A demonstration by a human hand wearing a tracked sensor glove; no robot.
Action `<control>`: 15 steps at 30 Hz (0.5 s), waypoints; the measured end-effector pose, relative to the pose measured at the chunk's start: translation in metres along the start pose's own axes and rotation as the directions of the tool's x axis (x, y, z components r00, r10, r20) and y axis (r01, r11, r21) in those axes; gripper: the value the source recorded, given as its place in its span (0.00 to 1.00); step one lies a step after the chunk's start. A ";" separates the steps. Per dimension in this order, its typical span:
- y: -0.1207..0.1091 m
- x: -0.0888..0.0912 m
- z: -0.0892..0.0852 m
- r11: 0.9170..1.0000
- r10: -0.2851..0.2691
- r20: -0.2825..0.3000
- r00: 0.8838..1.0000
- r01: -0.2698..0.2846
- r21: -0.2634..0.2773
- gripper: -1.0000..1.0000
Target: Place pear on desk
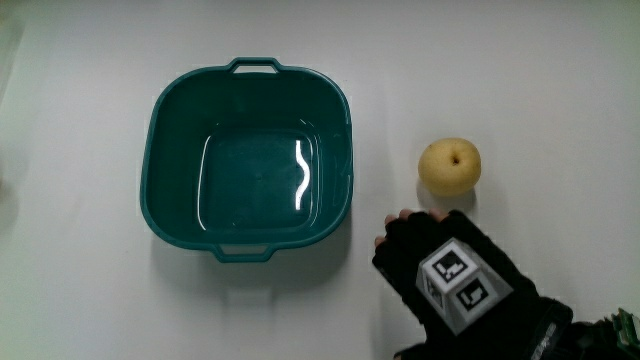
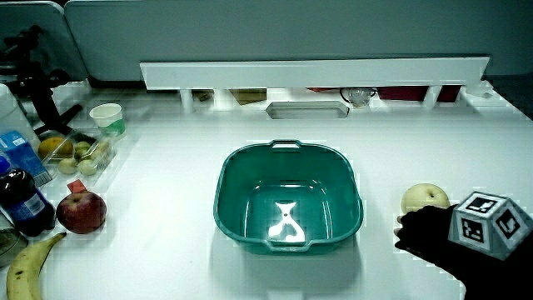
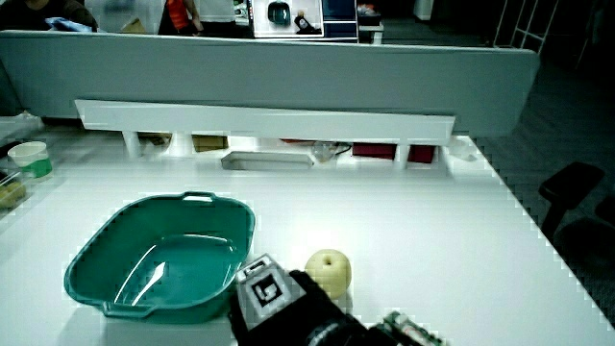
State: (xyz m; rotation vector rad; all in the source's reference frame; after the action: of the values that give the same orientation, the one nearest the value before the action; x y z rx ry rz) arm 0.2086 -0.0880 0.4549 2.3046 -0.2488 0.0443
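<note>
While pear (image 1: 449, 166) sits beside basin (image 1: 180, 130), side view adds apple (image 2: 81, 212), banana (image 2: 25, 267).

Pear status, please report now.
Hand beside pear, holding nothing. Pear on table, beside empty basin. Nothing in the way.

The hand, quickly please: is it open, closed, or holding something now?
Hand: holding nothing; the pear sits on the desk just clear of it. Open or closed cannot be told.
</note>
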 end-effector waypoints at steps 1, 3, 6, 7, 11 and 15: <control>0.003 0.002 -0.002 1.000 -0.012 0.002 1.000 0.012 -0.001 0.50; 0.000 -0.002 0.001 1.000 -0.005 0.009 1.000 0.005 0.000 0.50; 0.001 0.001 -0.002 1.000 -0.002 -0.024 1.000 0.001 -0.028 0.50; -0.001 0.000 -0.002 0.999 0.000 -0.029 1.000 -0.001 -0.034 0.50; -0.001 -0.001 -0.006 0.997 -0.015 -0.017 1.000 0.014 -0.077 0.43; -0.015 -0.012 -0.003 0.998 -0.046 0.066 0.997 0.049 -0.043 0.30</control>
State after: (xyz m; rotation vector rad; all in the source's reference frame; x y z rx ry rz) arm 0.1995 -0.0736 0.4452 2.2687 -0.2253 -0.0596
